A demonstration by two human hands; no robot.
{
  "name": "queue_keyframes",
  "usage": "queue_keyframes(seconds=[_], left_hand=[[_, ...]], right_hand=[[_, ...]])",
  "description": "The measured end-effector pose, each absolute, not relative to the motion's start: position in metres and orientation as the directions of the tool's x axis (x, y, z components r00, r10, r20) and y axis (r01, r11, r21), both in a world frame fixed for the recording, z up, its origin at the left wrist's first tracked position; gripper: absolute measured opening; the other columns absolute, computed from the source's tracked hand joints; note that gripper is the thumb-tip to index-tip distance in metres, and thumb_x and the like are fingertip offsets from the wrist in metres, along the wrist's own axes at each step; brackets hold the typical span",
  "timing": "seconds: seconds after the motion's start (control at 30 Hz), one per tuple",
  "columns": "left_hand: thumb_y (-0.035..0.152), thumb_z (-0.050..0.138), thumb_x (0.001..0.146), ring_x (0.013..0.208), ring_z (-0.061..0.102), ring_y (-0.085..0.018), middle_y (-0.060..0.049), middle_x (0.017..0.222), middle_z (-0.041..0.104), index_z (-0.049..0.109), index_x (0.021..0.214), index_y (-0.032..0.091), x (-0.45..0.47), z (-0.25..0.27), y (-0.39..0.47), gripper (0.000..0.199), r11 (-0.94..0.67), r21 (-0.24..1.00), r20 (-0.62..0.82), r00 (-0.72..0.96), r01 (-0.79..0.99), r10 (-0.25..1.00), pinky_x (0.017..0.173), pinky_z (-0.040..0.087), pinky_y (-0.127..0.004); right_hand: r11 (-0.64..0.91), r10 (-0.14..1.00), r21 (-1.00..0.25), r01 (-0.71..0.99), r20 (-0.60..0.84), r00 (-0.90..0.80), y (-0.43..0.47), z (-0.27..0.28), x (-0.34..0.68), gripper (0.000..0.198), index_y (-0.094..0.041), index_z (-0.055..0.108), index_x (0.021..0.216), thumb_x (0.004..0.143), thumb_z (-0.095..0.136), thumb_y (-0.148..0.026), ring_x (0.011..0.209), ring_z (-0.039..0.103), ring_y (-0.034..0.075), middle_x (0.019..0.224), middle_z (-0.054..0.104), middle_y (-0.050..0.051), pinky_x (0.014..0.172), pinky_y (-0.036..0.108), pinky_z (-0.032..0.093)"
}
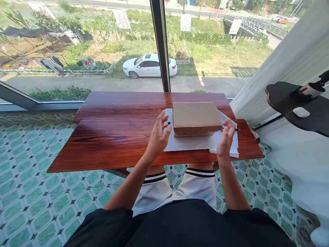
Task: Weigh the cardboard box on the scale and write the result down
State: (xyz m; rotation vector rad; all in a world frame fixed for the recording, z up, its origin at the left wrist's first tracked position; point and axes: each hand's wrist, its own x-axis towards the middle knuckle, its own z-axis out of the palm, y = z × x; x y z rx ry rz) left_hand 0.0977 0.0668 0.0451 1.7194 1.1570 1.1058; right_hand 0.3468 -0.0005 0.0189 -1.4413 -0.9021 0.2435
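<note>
A closed brown cardboard box rests on a pale flat sheet or board on the wooden table. My left hand is raised just left of the box, fingers apart, with nothing in it. On the other side my right hand is held up near the box's right end, its fingers loosely curved and apart from the box. Beneath the right hand lie several white paper sheets. The dark tip of a pen-like stick shows behind that hand; most of it is hidden.
The dark red wooden table spreads out to the left. At the right, a dark wavy-edged shelf carries a white mouse-like object and a white-and-black item. A white curtain hangs beside large windows.
</note>
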Motion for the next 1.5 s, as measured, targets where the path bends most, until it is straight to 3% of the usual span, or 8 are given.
queue_keyframes(seconds=[0.17,0.33,0.5,0.7,0.93,1.1,1.5], left_hand=[[0.050,0.046,0.097,0.151,0.037,-0.028,-0.019,0.164,0.034,0.019,0.160,0.020,0.111,0.039,0.080,0.074,-0.182,0.942,0.103,0.272,0.282,0.957,0.120,0.039,-0.048],[0.054,0.046,0.097,0.149,0.041,-0.029,-0.015,0.162,0.041,0.022,0.160,0.023,0.117,0.035,0.084,0.074,-0.125,0.924,0.013,0.297,0.361,0.955,0.124,0.032,-0.049],[0.053,0.040,0.099,0.145,0.047,-0.030,-0.014,0.160,0.043,0.022,0.161,0.022,0.121,0.041,0.079,0.072,-0.135,0.889,0.000,0.296,0.437,0.955,0.120,0.036,-0.048],[0.054,0.035,0.099,0.143,0.049,-0.034,-0.016,0.160,0.043,0.019,0.162,0.020,0.123,0.048,0.072,0.073,-0.112,0.822,-0.067,0.290,0.558,0.955,0.113,0.041,-0.049],[0.053,0.028,0.100,0.135,0.054,-0.040,-0.014,0.158,0.046,0.018,0.162,0.023,0.127,0.046,0.070,0.071,-0.125,0.774,-0.063,0.272,0.620,0.960,0.103,0.044,-0.051],[0.055,0.025,0.100,0.115,0.065,-0.038,-0.013,0.142,0.062,0.014,0.163,0.026,0.126,0.056,0.070,0.071,-0.093,0.746,-0.097,0.246,0.659,0.964,0.092,0.047,-0.046],[0.049,0.027,0.099,0.105,0.068,-0.032,-0.012,0.128,0.070,0.019,0.163,0.026,0.106,0.069,0.069,0.068,-0.080,0.770,-0.017,0.147,0.633,0.989,0.092,0.046,-0.043]], right_hand=[[0.098,0.730,-0.943,0.318,0.285,0.621,0.004,0.018,0.356,0.068,-0.017,0.037,0.155,0.101,0.036,-0.058,0.144,0.043,0.023,0.154,0.044,0.014,0.122,0.046,0.033],[0.035,0.795,-0.925,0.379,0.256,0.551,0.005,0.015,0.366,0.070,-0.015,0.045,0.153,0.102,0.033,-0.061,0.147,0.039,0.022,0.156,0.044,0.013,0.124,0.042,0.031],[-0.041,0.803,-0.894,0.446,0.236,0.547,0.007,0.011,0.372,0.071,-0.014,0.048,0.151,0.102,0.033,-0.064,0.148,0.039,0.025,0.157,0.042,0.014,0.124,0.044,0.031],[-0.102,0.804,-0.847,0.522,0.239,0.545,0.009,0.014,0.371,0.065,-0.017,0.065,0.130,0.102,0.030,-0.064,0.121,0.059,0.029,0.132,0.065,0.015,0.108,0.046,0.042],[-0.105,0.763,-0.803,0.586,0.313,0.566,0.011,0.013,0.371,0.060,-0.014,0.070,0.119,0.101,0.032,-0.057,0.112,0.063,0.031,0.121,0.069,0.017,0.094,0.042,0.045],[-0.093,0.756,-0.815,0.572,0.317,0.573,0.009,0.017,0.369,0.055,-0.014,0.071,0.119,0.101,0.036,-0.052,0.103,0.063,0.025,0.118,0.070,0.015,0.087,0.036,0.044],[-0.019,0.782,-0.836,0.549,0.330,0.529,0.014,0.036,0.344,0.052,-0.015,0.071,0.114,0.101,0.039,-0.054,0.097,0.062,0.022,0.109,0.070,0.011,0.087,0.034,0.045]])
